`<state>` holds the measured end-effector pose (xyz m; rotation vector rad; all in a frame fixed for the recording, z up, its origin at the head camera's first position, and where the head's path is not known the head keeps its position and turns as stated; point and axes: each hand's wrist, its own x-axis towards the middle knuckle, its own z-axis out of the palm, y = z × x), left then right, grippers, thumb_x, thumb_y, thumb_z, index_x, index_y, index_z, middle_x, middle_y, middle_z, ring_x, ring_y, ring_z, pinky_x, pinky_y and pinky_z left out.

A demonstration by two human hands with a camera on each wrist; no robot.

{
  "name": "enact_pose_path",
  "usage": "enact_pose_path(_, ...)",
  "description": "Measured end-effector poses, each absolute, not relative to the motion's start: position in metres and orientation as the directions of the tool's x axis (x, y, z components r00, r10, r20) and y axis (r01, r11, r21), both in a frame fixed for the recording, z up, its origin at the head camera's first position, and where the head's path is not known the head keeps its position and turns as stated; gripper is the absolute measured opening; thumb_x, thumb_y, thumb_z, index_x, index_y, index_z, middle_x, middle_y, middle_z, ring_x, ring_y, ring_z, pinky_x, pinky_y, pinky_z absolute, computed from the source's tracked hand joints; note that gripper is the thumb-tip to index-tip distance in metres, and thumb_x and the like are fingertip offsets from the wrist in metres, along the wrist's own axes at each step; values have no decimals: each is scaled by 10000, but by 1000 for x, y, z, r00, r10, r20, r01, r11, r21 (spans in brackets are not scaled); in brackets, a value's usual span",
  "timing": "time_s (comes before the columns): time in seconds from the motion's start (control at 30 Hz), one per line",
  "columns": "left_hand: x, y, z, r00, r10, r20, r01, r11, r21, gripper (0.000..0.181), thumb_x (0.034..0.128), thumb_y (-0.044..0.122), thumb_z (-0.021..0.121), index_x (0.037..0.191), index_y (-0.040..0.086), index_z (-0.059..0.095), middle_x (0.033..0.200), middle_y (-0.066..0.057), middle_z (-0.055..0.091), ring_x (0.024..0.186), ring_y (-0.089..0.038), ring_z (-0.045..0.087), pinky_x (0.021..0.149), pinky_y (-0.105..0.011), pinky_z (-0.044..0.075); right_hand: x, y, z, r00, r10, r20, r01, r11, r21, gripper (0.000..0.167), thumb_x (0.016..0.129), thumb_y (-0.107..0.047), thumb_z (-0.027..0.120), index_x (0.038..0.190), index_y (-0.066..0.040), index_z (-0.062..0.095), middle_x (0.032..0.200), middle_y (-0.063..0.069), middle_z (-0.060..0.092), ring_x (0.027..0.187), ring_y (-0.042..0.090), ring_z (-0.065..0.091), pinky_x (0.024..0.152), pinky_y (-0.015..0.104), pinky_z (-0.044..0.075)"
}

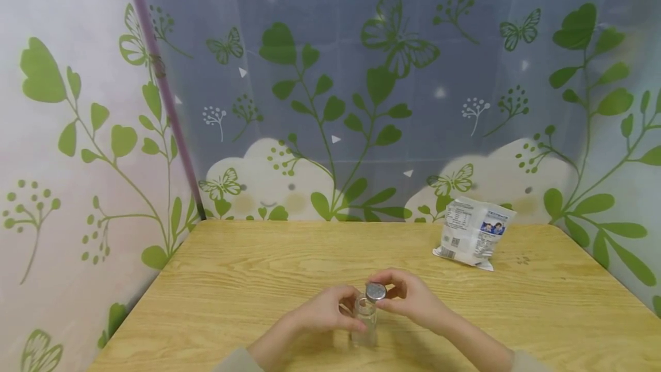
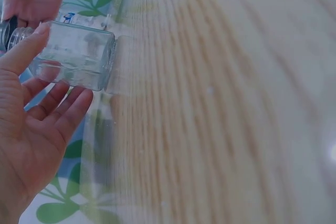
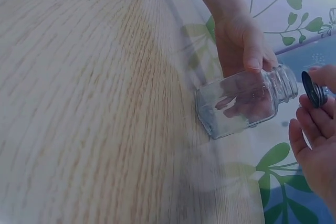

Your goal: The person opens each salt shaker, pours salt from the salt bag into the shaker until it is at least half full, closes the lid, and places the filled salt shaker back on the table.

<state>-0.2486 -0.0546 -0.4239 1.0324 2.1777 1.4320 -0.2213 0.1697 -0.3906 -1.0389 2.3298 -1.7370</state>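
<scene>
A clear glass jar (image 1: 365,326) with a threaded neck stands upright on the table near its front middle. My left hand (image 1: 329,310) grips it around the upper part, thumb on one side and fingers on the other, as the left wrist view shows with the jar (image 2: 79,51). The round metal lid (image 1: 376,292) is pinched between the thumb and fingers of my right hand (image 1: 413,301). In the right wrist view the lid (image 3: 314,89) is apart from the jar's open mouth, tilted beside it. Nothing is visible inside the jar.
A white printed packet (image 1: 472,234) stands at the back right of the wooden table (image 1: 248,263). Leaf-patterned cloth (image 1: 320,102) hangs behind the table and along both sides.
</scene>
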Motion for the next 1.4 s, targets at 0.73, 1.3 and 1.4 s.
enact_pose_path(0.73,-249,-56,-421,-670,734,113,421,250,872,331,783,158,732,1053,38,583,923,57,585,884,-61,565,787,-220,481,-198,198,-378,-518,-842,150,-600,233,-766,284,905,-131,596,1181,-69,575,979,-51,547,842,44,541,682,260,510)
enact_pose_path(1.3,-247,-53,-420,-679,726,108,428,273,862,303,779,164,744,1021,72,587,908,68,591,884,-70,571,783,-211,479,-180,164,-397,-424,-893,149,-854,340,-395,185,851,-226,657,989,-108,624,946,-80,529,840,-19,484,714,131,418)
enact_pose_path(1.4,-247,-53,-420,-675,730,106,429,271,862,306,787,185,738,1029,79,585,922,72,589,891,-60,566,785,-215,479,-180,160,-403,-370,-907,202,-901,298,-315,163,836,-191,665,977,-115,635,929,-67,540,840,-30,485,716,91,397)
